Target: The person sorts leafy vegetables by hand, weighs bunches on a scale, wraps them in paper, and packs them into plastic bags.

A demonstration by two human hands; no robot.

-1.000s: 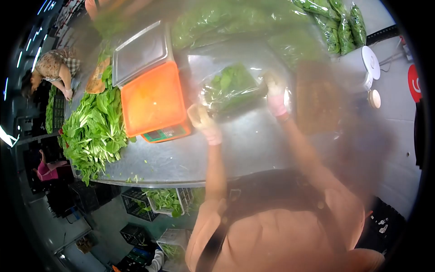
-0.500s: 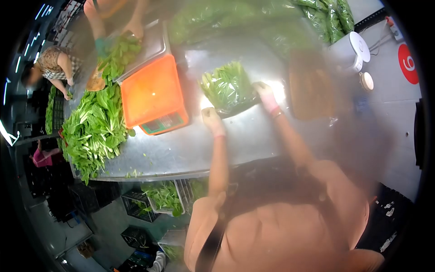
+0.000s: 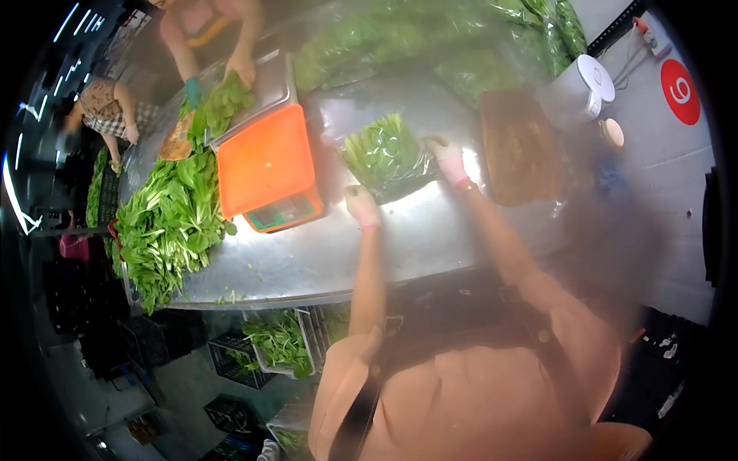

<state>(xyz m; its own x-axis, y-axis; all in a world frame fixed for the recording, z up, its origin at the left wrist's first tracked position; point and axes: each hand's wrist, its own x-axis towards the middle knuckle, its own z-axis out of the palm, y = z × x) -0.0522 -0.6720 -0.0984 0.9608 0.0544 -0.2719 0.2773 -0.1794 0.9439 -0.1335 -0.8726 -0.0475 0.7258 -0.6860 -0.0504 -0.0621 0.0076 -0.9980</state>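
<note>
A clear plastic bag of leafy greens (image 3: 388,157) lies on the metal table in front of me. My left hand (image 3: 361,206), in a pale glove, is closed at the bag's near left corner. At its right edge my right hand (image 3: 447,157), also gloved, is closed on the plastic. Left of the bag stands an orange scale (image 3: 267,165) with nothing on its pan. A large heap of loose greens (image 3: 173,219) lies left of the scale. The view is hazy, so the fingertips are blurred.
A co-worker's hands (image 3: 241,69) hold greens beside a metal tray (image 3: 269,84). Bagged greens (image 3: 400,38) cover the far side. A brown board (image 3: 520,150) and white pitcher (image 3: 588,88) are at right. Crates of greens (image 3: 280,342) stand below the table edge (image 3: 254,301).
The bag has been turned and lies with its leaves gathered, and my hands have shifted slightly along its edges. A co-worker has come into view at the far left with greens.
</note>
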